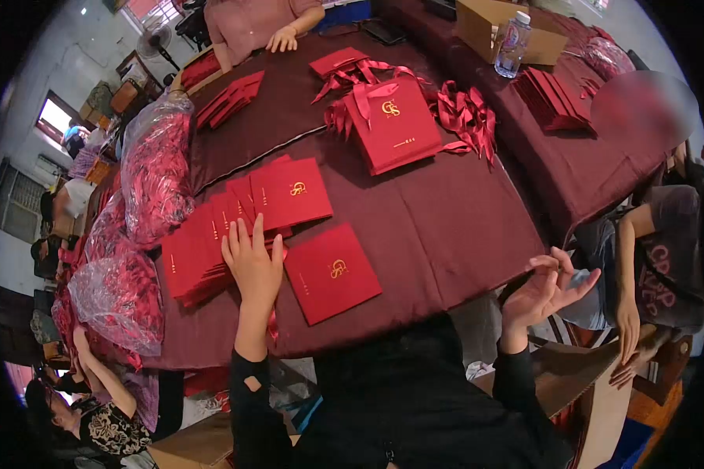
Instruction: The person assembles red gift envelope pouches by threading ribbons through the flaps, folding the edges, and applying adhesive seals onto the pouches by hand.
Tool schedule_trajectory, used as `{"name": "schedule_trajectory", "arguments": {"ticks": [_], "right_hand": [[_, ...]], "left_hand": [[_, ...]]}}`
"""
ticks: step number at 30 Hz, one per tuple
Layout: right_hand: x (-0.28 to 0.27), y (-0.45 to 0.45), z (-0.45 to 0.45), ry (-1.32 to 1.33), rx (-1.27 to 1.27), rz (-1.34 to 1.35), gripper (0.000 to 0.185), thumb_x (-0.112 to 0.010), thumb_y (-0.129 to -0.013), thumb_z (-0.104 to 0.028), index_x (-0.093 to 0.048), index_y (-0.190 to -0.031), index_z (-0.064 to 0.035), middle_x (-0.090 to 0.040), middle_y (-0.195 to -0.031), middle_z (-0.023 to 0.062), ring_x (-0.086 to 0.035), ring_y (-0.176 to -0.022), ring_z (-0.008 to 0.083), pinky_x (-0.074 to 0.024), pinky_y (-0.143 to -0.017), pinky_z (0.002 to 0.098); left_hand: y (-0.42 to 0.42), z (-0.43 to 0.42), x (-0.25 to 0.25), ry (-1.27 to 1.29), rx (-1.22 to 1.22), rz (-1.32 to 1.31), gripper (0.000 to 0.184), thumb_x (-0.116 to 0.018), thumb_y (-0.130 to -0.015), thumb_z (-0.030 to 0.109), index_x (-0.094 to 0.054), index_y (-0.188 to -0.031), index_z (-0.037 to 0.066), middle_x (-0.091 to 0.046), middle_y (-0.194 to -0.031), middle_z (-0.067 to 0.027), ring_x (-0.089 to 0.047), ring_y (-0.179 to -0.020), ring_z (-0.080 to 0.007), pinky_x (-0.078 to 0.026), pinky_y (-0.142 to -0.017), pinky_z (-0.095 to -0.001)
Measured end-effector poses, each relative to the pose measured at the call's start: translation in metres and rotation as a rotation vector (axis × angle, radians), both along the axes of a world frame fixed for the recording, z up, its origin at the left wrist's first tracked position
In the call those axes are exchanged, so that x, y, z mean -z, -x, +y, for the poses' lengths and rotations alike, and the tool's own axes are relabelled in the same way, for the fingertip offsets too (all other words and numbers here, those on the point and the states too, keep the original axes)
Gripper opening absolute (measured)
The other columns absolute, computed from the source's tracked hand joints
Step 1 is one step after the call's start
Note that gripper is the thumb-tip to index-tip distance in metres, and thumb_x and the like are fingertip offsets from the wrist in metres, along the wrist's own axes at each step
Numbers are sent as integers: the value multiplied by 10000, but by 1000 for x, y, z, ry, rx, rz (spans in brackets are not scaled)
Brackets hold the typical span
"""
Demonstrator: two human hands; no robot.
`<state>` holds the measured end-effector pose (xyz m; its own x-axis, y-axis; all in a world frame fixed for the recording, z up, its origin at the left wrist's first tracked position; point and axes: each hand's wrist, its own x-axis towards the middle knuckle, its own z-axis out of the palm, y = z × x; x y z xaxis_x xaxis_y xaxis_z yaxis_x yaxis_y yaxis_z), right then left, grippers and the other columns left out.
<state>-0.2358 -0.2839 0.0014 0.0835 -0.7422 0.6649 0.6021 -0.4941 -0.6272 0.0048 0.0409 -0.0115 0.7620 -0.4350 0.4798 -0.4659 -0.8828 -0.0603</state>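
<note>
the left hand (254,262) has fingers spread over the fanned red bags (192,254), seemingly touching without gripping; a single red bag (332,275) lies beside it on the surface (477,227). the right hand (541,298) hovers near the surface's edge, empty, fingers loosely parted and half curled.
</note>
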Motion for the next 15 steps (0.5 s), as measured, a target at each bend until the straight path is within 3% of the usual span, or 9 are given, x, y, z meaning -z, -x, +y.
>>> {"name": "schedule_trajectory", "arguments": {"ticks": [2,3,5,6,7,8,12,15], "right_hand": [[-2,-12,1,-27,105,179,602,-523,-927,-59,-227,-1451,-67,-576,-1092,147,-571,-828,166,-474,-822,304],[-10,-27,14,38,-44,245,518,-561,-901,-59,-353,-1374,-20,-577,-1079,119,-556,-884,155,-462,-833,293],[-27,-62,43,242,-488,566,542,-720,-810,-149,-479,-1281,-31,-592,-1118,116,-585,-974,207,-477,-869,332],[-39,-89,59,499,-669,710,591,-748,-802,-243,-489,-1288,-30,-554,-1237,150,-549,-1132,293,-442,-949,390],[-36,-124,80,760,-652,745,716,-752,-784,-344,-440,-1349,-35,-469,-1354,178,-456,-1242,360,-369,-1029,442],[-25,-157,96,883,-685,779,868,-785,-726,-381,-372,-1410,-43,-356,-1465,187,-360,-1337,367,-318,-1076,474],[22,-272,126,1196,-623,943,1069,-798,-651,-491,-278,-1465,-30,-229,-1536,205,-246,-1409,389,-225,-1124,547],[23,-301,128,1193,-587,1157,1140,-809,-592,-552,-282,-1470,-52,-246,-1529,213,-233,-1411,404,-213,-1127,559]], "left_hand": [[-5,0,2,-21,-23,-10,522,-579,-898,310,-479,-1356,80,-528,-1302,-233,-425,-1283,-375,-254,-1101,-516],[-7,0,3,-38,-47,4,534,-576,-897,296,-460,-1368,72,-541,-1291,-226,-441,-1274,-367,-253,-1105,-515],[-9,5,6,-61,-69,14,547,-572,-896,283,-440,-1380,64,-553,-1280,-219,-457,-1264,-358,-251,-1108,-513],[-12,7,8,-52,-58,18,550,-568,-894,264,-431,-1381,49,-556,-1280,-213,-470,-1257,-343,-250,-1111,-510],[-13,9,8,-46,-48,26,552,-563,-892,246,-422,-1382,34,-559,-1279,-207,-482,-1250,-329,-249,-1115,-506],[-12,11,9,-49,-50,23,552,-563,-892,246,-422,-1382,34,-559,-1279,-207,-482,-1250,-329,-249,-1115,-506],[-7,12,8,-58,-40,0,549,-558,-886,215,-420,-1374,6,-552,-1297,-196,-485,-1259,-302,-232,-1131,-504],[-3,14,11,-67,-50,9,539,-561,-887,216,-431,-1365,4,-542,-1318,-184,-476,-1270,-302,-228,-1136,-498]]}}
